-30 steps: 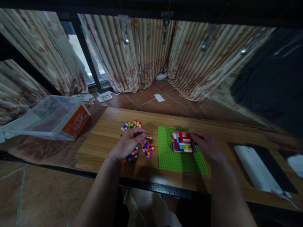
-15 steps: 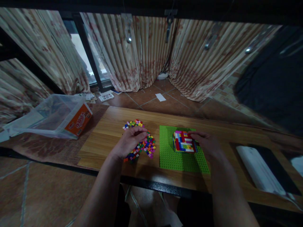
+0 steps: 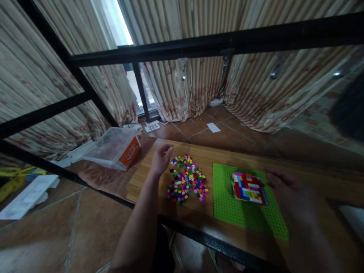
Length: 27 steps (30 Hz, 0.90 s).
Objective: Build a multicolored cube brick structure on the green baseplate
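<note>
My left hand [image 3: 161, 158] is closed, its fingers curled, at the left edge of a heap of small coloured building bricks [image 3: 189, 180]. Whatever it may hold is hidden. My right hand [image 3: 287, 185] is smeared by motion, just right of a block built of multicoloured bricks [image 3: 248, 187]. Between the fingertips and the block a small gap shows; I cannot make out anything in them. The block stands on a green studded baseplate [image 3: 224, 208], with red, white, blue and yellow bricks along its top.
Beyond the bricks at left stands a clear plastic bin [image 3: 110, 146] with an orange label. The wooden table [image 3: 142, 178] ends at a dark front edge. Black metal bars [image 3: 182, 53] cross above. A white object [image 3: 352, 220] lies at far right; white packaging [image 3: 28, 197] lies on the floor.
The view has swung left. My left hand has gone from above the brick heap to its left side. My right hand has drawn off the block to the right.
</note>
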{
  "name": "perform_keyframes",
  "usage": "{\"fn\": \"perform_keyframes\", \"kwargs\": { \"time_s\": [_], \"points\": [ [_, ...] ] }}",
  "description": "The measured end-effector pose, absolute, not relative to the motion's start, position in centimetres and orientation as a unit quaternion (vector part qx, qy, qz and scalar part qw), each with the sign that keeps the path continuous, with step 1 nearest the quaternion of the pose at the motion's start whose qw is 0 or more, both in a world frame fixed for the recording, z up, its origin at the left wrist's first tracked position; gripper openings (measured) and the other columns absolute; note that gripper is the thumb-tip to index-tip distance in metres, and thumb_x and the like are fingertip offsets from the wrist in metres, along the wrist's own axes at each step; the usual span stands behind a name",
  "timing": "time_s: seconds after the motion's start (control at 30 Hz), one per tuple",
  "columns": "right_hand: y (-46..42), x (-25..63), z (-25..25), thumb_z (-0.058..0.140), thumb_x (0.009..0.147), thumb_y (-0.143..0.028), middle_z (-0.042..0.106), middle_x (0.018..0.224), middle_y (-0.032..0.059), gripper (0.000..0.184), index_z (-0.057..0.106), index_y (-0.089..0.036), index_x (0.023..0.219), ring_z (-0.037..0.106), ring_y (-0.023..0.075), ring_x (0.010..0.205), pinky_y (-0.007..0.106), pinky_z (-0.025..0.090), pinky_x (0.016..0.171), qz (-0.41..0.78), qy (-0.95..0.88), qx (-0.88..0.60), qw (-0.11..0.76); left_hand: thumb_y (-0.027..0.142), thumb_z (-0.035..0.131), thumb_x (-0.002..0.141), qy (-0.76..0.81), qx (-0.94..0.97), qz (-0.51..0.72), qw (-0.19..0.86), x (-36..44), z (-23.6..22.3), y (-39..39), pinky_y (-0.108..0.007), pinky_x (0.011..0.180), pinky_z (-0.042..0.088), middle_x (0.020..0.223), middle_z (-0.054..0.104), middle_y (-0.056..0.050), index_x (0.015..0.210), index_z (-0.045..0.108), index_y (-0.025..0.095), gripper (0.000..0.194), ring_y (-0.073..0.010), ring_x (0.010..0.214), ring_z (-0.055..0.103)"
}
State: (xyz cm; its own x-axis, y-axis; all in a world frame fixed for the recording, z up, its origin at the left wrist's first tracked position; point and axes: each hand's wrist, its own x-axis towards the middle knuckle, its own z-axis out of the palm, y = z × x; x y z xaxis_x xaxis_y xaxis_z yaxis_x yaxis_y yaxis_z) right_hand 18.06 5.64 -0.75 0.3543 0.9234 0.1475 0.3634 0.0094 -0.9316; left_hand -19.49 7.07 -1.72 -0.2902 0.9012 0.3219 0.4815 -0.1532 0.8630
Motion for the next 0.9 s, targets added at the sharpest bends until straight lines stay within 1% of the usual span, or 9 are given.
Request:
{"fn": "perform_keyframes", "kwargs": {
  "time_s": [0.03, 0.07, 0.2, 0.3, 0.37, 0.5, 0.67, 0.77, 0.9],
  "points": [
    [5.5, 17.6, -0.5, 0.067, 0.074, -0.037, 0.076, 0.088, 0.0108, 0.026, 0.077, -0.021, 0.092, 0.068, 0.0248, 0.071, 0.036, 0.052, 0.059, 0.267, -0.469, -0.665, 0.516, 0.046, 0.044, 0.094, 0.606, 0.61, 0.477, 0.181, -19.8, -2.2, 7.8, -0.037, 0.094, 0.049, 0.109, 0.071, -0.013, 0.107, 0.068, 0.014, 0.042, -0.023, 0.104, 0.065],
    [5.2, 17.1, -0.1, 0.067, 0.074, -0.037, 0.076, 0.087, 0.0107, 0.026, 0.077, -0.02, 0.092, 0.068, 0.0252, 0.071, 0.036, 0.053, 0.06, 0.259, -0.462, -0.671, 0.518, 0.045, 0.042, 0.095, 0.593, 0.637, 0.457, 0.182, -19.9, -2.7, 8.4, -0.037, 0.097, 0.048, 0.113, 0.071, -0.014, 0.106, 0.069, 0.015, 0.042, -0.0236, 0.108, 0.064],
    [4.4, 14.8, 0.5, 0.066, 0.076, -0.039, 0.075, 0.091, 0.0109, 0.027, 0.075, -0.018, 0.09, 0.07, 0.0267, 0.078, 0.04, 0.056, 0.07, 0.217, -0.486, -0.656, 0.535, 0.044, 0.044, 0.095, 0.552, 0.706, 0.393, 0.207, -18.8, -3.9, 9.5, -0.037, 0.102, 0.047, 0.112, 0.073, -0.012, 0.099, 0.073, 0.016, 0.04, -0.0234, 0.109, 0.065],
    [4.1, 13.4, 0.0, 0.064, 0.08, -0.04, 0.075, 0.094, 0.0081, 0.025, 0.074, -0.019, 0.09, 0.07, 0.0255, 0.086, 0.043, 0.055, 0.084, 0.19, -0.543, -0.61, 0.546, 0.043, 0.041, 0.097, 0.533, 0.738, 0.357, 0.208, -17.8, -4.4, 9.6, -0.039, 0.109, 0.042, 0.118, 0.071, -0.013, 0.106, 0.073, 0.016, 0.043, -0.0233, 0.117, 0.061],
    [3.9, 12.7, -0.3, 0.061, 0.084, -0.04, 0.075, 0.095, 0.0056, 0.024, 0.074, -0.022, 0.092, 0.07, 0.0234, 0.089, 0.042, 0.054, 0.087, 0.192, -0.581, -0.584, 0.533, 0.042, 0.037, 0.099, 0.522, 0.76, 0.331, 0.201, -17.5, -4.6, 9.6, -0.039, 0.112, 0.039, 0.121, 0.07, -0.012, 0.109, 0.072, 0.016, 0.045, -0.0223, 0.121, 0.058],
    [3.4, 11.7, -0.5, 0.058, 0.089, -0.04, 0.074, 0.096, 0.0049, 0.022, 0.073, -0.024, 0.094, 0.07, 0.0213, 0.089, 0.038, 0.055, 0.082, 0.205, -0.631, -0.562, 0.494, 0.043, 0.036, 0.099, 0.513, 0.769, 0.309, 0.225, -17.2, -4.4, 9.4, -0.036, 0.11, 0.04, 0.12, 0.07, -0.01, 0.106, 0.073, 0.018, 0.045, -0.0207, 0.12, 0.059],
    [2.6, 10.2, -0.4, 0.057, 0.091, -0.034, 0.075, 0.092, 0.0037, 0.019, 0.073, -0.024, 0.092, 0.069, 0.0191, 0.085, 0.034, 0.054, 0.078, 0.193, -0.69, -0.515, 0.471, 0.045, 0.037, 0.098, 0.487, 0.769, 0.3, 0.284, -17.0, -3.5, 8.4, -0.033, 0.1, 0.046, 0.105, 0.073, -0.008, 0.096, 0.073, 0.017, 0.046, -0.0202, 0.104, 0.063],
    [2.2, 9.0, -0.6, 0.053, 0.093, -0.031, 0.074, 0.09, 0.0039, 0.02, 0.072, -0.023, 0.093, 0.069, 0.0186, 0.083, 0.032, 0.053, 0.075, 0.199, -0.732, -0.475, 0.447, 0.045, 0.037, 0.099, 0.488, 0.768, 0.294, 0.293, -16.9, -3.1, 7.8, -0.032, 0.096, 0.047, 0.102, 0.073, -0.008, 0.096, 0.072, 0.016, 0.046, -0.0197, 0.099, 0.064],
    [1.8, 7.7, -1.1, 0.05, 0.094, -0.026, 0.073, 0.092, 0.0045, 0.021, 0.071, -0.021, 0.096, 0.069, 0.0183, 0.085, 0.032, 0.053, 0.076, 0.209, -0.775, -0.444, 0.398, 0.047, 0.036, 0.099, 0.505, 0.758, 0.283, 0.301, -16.6, -2.5, 6.9, -0.03, 0.09, 0.048, 0.096, 0.072, -0.007, 0.099, 0.072, 0.015, 0.048, -0.0193, 0.093, 0.064]
  ]
}}
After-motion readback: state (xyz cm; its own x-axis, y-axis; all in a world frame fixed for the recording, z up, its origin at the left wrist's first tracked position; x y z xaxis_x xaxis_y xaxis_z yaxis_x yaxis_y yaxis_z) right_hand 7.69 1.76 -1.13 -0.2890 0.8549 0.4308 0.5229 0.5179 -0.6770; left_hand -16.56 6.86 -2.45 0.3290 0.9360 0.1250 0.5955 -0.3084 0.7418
